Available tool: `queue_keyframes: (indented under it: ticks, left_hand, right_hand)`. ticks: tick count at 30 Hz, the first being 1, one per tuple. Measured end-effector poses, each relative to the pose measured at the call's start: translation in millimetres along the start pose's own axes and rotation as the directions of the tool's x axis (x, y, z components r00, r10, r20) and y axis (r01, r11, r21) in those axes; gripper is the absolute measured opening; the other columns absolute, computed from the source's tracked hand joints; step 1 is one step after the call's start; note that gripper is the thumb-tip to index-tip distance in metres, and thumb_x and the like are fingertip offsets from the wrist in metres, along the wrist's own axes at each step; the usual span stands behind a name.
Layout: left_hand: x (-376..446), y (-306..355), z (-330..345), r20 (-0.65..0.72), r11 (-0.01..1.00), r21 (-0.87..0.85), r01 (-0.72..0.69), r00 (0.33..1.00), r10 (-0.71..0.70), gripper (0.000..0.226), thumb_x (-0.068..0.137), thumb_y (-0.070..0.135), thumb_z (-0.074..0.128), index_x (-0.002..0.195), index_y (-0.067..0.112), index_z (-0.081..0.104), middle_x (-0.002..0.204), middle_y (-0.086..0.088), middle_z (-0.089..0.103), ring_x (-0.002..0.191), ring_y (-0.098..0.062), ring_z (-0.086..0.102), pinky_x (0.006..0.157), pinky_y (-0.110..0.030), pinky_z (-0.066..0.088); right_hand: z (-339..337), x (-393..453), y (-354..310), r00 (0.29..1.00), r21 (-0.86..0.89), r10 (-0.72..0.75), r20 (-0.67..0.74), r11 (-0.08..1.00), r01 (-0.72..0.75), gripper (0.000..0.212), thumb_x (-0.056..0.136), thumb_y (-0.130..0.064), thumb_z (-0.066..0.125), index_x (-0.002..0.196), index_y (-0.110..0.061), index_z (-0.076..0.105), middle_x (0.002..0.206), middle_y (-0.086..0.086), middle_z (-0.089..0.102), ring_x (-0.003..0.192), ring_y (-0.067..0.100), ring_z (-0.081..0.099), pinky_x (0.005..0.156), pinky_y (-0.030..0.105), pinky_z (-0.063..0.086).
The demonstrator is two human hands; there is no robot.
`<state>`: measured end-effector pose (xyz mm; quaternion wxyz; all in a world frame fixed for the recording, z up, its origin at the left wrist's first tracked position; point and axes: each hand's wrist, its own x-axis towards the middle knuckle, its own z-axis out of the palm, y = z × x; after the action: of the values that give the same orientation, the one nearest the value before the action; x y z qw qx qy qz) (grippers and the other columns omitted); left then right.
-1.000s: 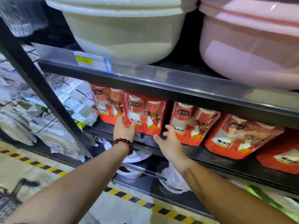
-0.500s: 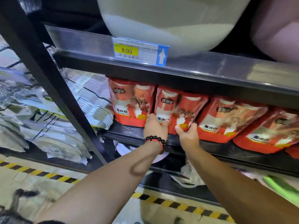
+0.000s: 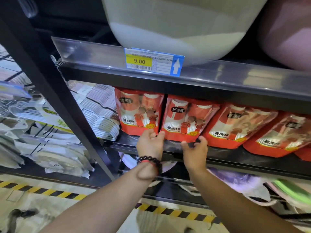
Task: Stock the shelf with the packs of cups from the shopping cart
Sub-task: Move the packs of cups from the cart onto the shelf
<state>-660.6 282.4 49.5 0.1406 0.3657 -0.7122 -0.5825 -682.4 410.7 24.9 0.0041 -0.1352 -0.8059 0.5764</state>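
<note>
Head view: dark metal shelf (image 3: 235,157) carries glossy red cup packs in a row. Second pack (image 3: 186,120) upright near front edge; left hand (image 3: 149,145) and right hand (image 3: 195,148) apparently pinch its lower corners.

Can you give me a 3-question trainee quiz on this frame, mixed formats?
1. True or false: both hands are at the bottom edge of the second red pack from the left.
2. Multiple choice: the price tag on the rail above the packs reads A) 6.50 B) 9.00 C) 12.00.
3. Fill in: the beaded bracelet sits on the ___ wrist.

Key:
1. True. The left hand is at its lower left corner and the right hand at its lower right; whether either has a firm grip cannot be told.
2. B.
3. Left.
</note>
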Motion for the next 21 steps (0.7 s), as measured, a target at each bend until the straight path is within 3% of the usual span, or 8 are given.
queue_keyframes:
  ticks: [3,5,7,8,10,12,16,21]
  left_hand:
    - [21.1,-0.2,-45.3,-0.106,0.992,0.036,-0.118,0.987,0.121,0.027,0.081,0.027,0.077,0.101,0.022,0.061,0.081,0.011,0.063,0.088,-0.02,0.066,0.085,-0.03,0.05]
    - [35.3,5.5,-71.5,-0.132,0.971,0.083,-0.224,0.963,0.233,0.038,0.077,0.023,0.081,0.101,0.026,0.051,0.083,0.013,0.057,0.082,-0.011,0.06,0.08,-0.024,0.048]
    - [49.0,10.6,-87.6,-0.125,0.938,0.152,-0.311,0.935,0.331,0.052,0.071,0.021,0.086,0.1,0.028,0.044,0.084,0.017,0.051,0.079,-0.003,0.053,0.071,-0.007,0.037]
    - [55.7,12.8,-91.2,-0.096,0.923,0.192,-0.332,0.93,0.355,0.057,0.068,0.021,0.087,0.101,0.029,0.042,0.085,0.016,0.05,0.083,-0.006,0.053,0.071,-0.007,0.035]
    - [68.7,16.6,-93.3,-0.03,0.91,0.265,-0.319,0.94,0.339,0.061,0.067,0.026,0.088,0.11,0.025,0.044,0.097,0.003,0.059,0.095,-0.022,0.057,0.077,-0.024,0.038]
    - [82.3,18.3,-91.2,-0.004,0.92,0.3,-0.251,0.964,0.265,0.07,0.071,0.03,0.085,0.126,0.017,0.045,0.112,-0.009,0.065,0.106,-0.03,0.06,0.081,-0.03,0.041]
    - [100.6,18.7,-86.2,0.0,0.896,0.407,-0.177,0.981,0.193,0.041,0.082,0.032,0.076,0.109,0.009,0.057,0.107,-0.013,0.068,0.104,-0.035,0.062,0.076,-0.032,0.043]
    - [108.6,12.2,-82.3,-0.017,0.915,0.368,-0.164,0.983,0.183,0.029,0.085,0.028,0.071,0.102,0.009,0.058,0.102,-0.011,0.067,0.085,-0.025,0.054,0.072,-0.031,0.038]
  right_hand:
    - [20.7,-30.0,-6.3,0.973,-0.09,-0.044,0.227,0.994,0.066,0.044,0.089,-0.016,0.073,0.127,-0.01,0.051,0.094,0.001,0.058,0.09,0.023,0.06,0.076,0.019,0.042]
    - [40.6,-36.9,-25.1,0.938,-0.116,-0.077,0.339,0.986,0.123,0.052,0.09,-0.024,0.072,0.136,-0.016,0.048,0.1,-0.002,0.058,0.084,0.016,0.058,0.064,0.011,0.039]
    - [59.0,-36.5,-45.1,0.918,-0.122,-0.087,0.388,0.982,0.144,0.068,0.091,-0.031,0.072,0.148,-0.02,0.037,0.111,-0.002,0.057,0.094,0.015,0.057,0.076,0.016,0.041]
    - [66.5,-34.9,-53.9,0.915,-0.151,-0.076,0.396,0.978,0.146,0.071,0.091,-0.033,0.071,0.149,-0.02,0.032,0.113,0.0,0.058,0.099,0.019,0.057,0.082,0.023,0.042]
    - [78.7,-31.8,-66.3,0.921,-0.234,-0.054,0.387,0.96,0.154,0.067,0.091,-0.036,0.069,0.14,-0.013,0.03,0.107,0.008,0.062,0.099,0.031,0.06,0.084,0.036,0.048]
    - [88.5,-29.7,-72.8,0.933,-0.277,-0.028,0.358,0.952,0.135,0.053,0.092,-0.035,0.068,0.122,-0.01,0.033,0.101,0.015,0.062,0.098,0.038,0.063,0.085,0.044,0.051]
    - [103.5,-30.7,-77.3,0.963,-0.254,0.011,0.271,0.965,0.06,0.045,0.094,-0.036,0.066,0.109,-0.017,0.027,0.108,0.02,0.065,0.1,0.04,0.065,0.088,0.051,0.054]
    - [112.7,-24.9,-78.0,0.982,-0.285,0.01,0.186,0.958,0.044,0.043,0.101,-0.028,0.054,0.132,-0.011,0.03,0.11,0.021,0.065,0.103,0.043,0.063,0.08,0.043,0.047]
